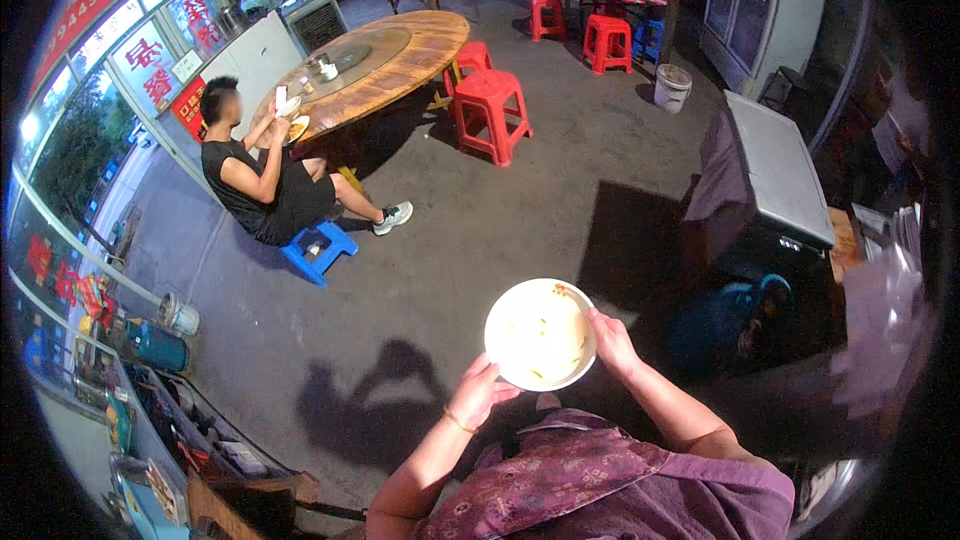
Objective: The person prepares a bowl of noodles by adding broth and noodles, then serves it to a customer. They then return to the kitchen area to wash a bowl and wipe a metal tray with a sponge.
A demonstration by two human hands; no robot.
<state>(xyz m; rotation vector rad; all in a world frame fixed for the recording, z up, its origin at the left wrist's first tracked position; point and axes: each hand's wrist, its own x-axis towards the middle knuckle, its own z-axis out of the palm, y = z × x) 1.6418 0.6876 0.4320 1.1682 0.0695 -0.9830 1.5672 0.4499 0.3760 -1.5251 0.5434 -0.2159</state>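
Note:
A round white bowl (540, 334) is held level before me, over the floor. It contains a pale liquid with a few green bits, and a red mark shows near its far rim. My left hand (480, 392) grips the near left edge, with a thin bracelet at the wrist. On the right edge, my right hand (613, 341) holds the bowl, its thumb by the rim. The bowl hides some of the fingers of both hands. Below it are the toe of a shoe and my patterned purple apron (555, 476).
A person (255, 172) sits on a blue stool (321, 251) at a round wooden table (442, 34) with a glass turntable. Red stools (491, 116) stand beyond it. A silver-topped cabinet (780, 165) stands right; shelves with containers are lower left, near a gas cylinder (157, 345).

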